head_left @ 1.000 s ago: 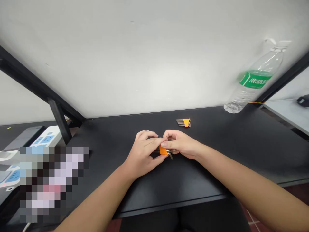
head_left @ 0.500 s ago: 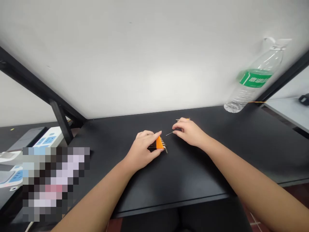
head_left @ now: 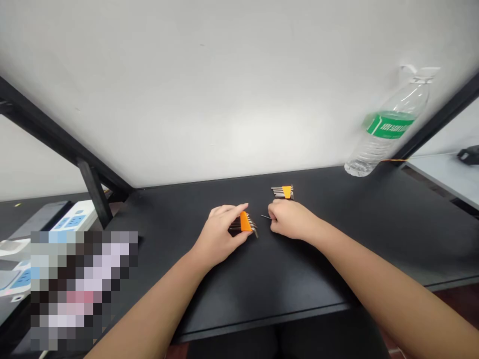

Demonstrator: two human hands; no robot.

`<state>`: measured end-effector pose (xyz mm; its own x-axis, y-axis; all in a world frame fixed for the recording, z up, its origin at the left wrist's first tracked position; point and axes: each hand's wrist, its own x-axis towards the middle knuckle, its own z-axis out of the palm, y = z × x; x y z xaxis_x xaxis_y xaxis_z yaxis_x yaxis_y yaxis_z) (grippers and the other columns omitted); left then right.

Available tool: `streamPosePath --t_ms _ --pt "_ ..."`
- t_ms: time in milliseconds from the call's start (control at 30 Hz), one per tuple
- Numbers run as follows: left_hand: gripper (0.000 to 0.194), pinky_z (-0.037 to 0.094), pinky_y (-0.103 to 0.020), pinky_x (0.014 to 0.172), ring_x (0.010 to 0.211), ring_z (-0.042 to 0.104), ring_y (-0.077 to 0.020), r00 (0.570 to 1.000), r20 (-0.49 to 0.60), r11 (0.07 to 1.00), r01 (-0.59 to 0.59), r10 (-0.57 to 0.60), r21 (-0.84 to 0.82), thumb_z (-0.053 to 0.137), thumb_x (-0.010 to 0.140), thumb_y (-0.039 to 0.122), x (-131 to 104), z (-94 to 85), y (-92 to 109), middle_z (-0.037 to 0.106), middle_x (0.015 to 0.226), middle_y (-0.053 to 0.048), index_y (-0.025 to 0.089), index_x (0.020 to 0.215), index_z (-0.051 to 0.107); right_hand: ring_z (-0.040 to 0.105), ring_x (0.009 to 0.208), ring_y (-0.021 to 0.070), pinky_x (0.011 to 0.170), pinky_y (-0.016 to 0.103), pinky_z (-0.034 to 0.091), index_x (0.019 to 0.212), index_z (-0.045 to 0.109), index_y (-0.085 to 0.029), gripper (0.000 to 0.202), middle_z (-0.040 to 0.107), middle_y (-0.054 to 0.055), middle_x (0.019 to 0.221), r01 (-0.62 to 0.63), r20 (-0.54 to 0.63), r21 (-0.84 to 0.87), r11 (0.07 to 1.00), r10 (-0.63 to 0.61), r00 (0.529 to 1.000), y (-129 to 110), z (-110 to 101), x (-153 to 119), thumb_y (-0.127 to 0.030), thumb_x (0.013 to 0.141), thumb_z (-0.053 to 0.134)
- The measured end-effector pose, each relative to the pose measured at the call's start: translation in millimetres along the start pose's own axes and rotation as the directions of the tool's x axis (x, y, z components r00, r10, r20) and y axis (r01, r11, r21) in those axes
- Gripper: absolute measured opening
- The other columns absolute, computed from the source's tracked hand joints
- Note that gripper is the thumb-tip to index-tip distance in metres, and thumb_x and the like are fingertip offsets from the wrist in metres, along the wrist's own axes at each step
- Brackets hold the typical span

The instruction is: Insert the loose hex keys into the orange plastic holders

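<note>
My left hand is closed round an orange holder with several hex keys in it, their bent ends pointing right. Thumb and fingers grip the holder at its two ends, low over the black tabletop. To the right, my right hand is closed in a pinch on one thin hex key. Its straight tip points left toward the holder, with a gap between them. Beyond my right hand lies a second orange holder with several hex keys, partly hidden by the hand.
A clear plastic bottle with a green label stands at the back right by the wall. White power strips lie at the left, near a blurred-out patch. Black frame bars rise at the left side.
My right hand has drawn nearer and turned, its fingers curling more round the hex key. The second holder now shows more fully. My left hand keeps its grip.
</note>
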<state>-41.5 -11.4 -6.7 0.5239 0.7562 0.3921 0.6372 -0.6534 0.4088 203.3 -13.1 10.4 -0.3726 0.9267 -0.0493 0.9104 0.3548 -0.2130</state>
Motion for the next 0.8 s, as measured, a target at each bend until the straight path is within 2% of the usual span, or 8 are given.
streamPosePath --t_ms 67,200,333,433,533,633,700,800 --pt "0.055 0.05 -0.047 0.105 0.111 0.07 -0.0272 1.0 -0.004 1.0 0.018 -0.018 -0.013 0.075 0.085 0.032 0.0 0.3 0.5 0.075 0.118 -0.007 0.025 0.136 0.057 0.062 0.072 0.0182 0.058 0.028 0.038 0.08 0.062 -0.018 0.01 0.068 0.007 0.091 0.017 0.003 -0.011 1.0 -0.017 1.0 -2.2 0.9 -0.9 -0.008 0.08 0.06" --pt "0.042 0.052 -0.043 0.101 0.107 0.071 -0.0259 0.999 -0.025 0.999 0.037 -0.037 -0.021 0.077 0.082 0.03 0.3 -0.4 2.2 0.076 0.112 -0.004 0.025 0.12 0.061 0.062 0.073 0.0186 0.058 0.028 0.037 0.084 0.061 -0.019 0.006 0.069 0.008 0.093 -0.011 -0.013 0.01 1.0 0.012 1.0 -2.2 -0.3 -1.1 -0.012 0.084 0.06" --pt "0.036 0.05 -0.044 0.102 0.109 0.069 -0.0256 1.0 -0.018 1.0 0.022 -0.022 0.0 0.076 0.083 0.031 0.3 -0.2 1.8 0.075 0.114 -0.004 0.026 0.116 0.063 0.063 0.074 0.0186 0.057 0.028 0.036 0.082 0.061 -0.019 0.007 0.07 0.008 0.094 -0.035 -0.015 0.025 0.999 0.035 0.999 0.6 -2.0 -2.3 -0.014 0.087 0.058" --pt "0.036 0.049 -0.046 0.104 0.111 0.068 -0.0261 1.0 -0.004 1.0 0.015 -0.015 -0.004 0.076 0.084 0.03 -0.3 0.9 0.0 0.074 0.116 -0.005 0.025 0.117 0.062 0.062 0.069 0.0187 0.053 0.028 0.031 0.075 0.06 -0.018 0.012 0.069 0.009 0.088 -0.035 0.015 -0.042 0.999 0.036 0.999 -1.5 0.5 -2.9 -0.009 0.082 0.058" --pt "0.038 0.048 -0.046 0.103 0.113 0.067 -0.0265 1.0 -0.003 1.0 0.007 -0.007 -0.008 0.076 0.084 0.031 -1.1 1.7 -1.8 0.073 0.117 -0.006 0.024 0.119 0.062 0.058 0.063 0.017 0.052 0.029 0.026 0.07 0.056 -0.018 0.012 0.067 0.008 0.081 -0.037 -0.037 -0.05 0.998 0.036 0.999 -6.5 2.0 -3.2 -0.009 0.078 0.06" --pt "0.04 0.049 -0.046 0.103 0.114 0.066 -0.0267 1.0 -0.013 1.0 0.0 0.0 -0.004 0.077 0.084 0.032 -1.5 2.0 -2.2 0.072 0.118 -0.006 0.024 0.12 0.062 0.054 0.064 0.0143 0.056 0.027 0.031 0.076 0.055 -0.019 0.012 0.064 0.003 0.077 0.097 -0.145 0.113 0.989 -0.081 0.986 -9.8 -0.1 -3.4 -0.008 0.08 0.058" --pt "0.039 0.049 -0.046 0.102 0.113 0.066 -0.0267 1.0 -0.023 1.0 -0.003 0.003 -0.007 0.078 0.083 0.032 -1.4 1.9 -1.6 0.072 0.118 -0.006 0.023 0.118 0.062 0.052 0.065 0.0129 0.06 0.025 0.034 0.08 0.055 -0.02 0.014 0.06 0.0 0.075 0.223 -0.226 0.217 0.95 -0.173 0.959 -10.2 -1.6 -3.5 -0.006 0.082 0.057" --pt "0.04 0.049 -0.046 0.102 0.112 0.066 -0.0267 0.999 -0.037 1.0 -0.002 0.002 -0.012 0.078 0.083 0.033 -1.5 1.7 -0.6 0.071 0.117 -0.007 0.023 0.118 0.062 0.049 0.067 0.0119 0.063 0.024 0.035 0.079 0.054 -0.019 0.016 0.057 -0.001 0.077 0.337 -0.327 0.249 0.908 -0.248 0.912 -8.8 -1.0 -3.9 -0.004 0.084 0.056"
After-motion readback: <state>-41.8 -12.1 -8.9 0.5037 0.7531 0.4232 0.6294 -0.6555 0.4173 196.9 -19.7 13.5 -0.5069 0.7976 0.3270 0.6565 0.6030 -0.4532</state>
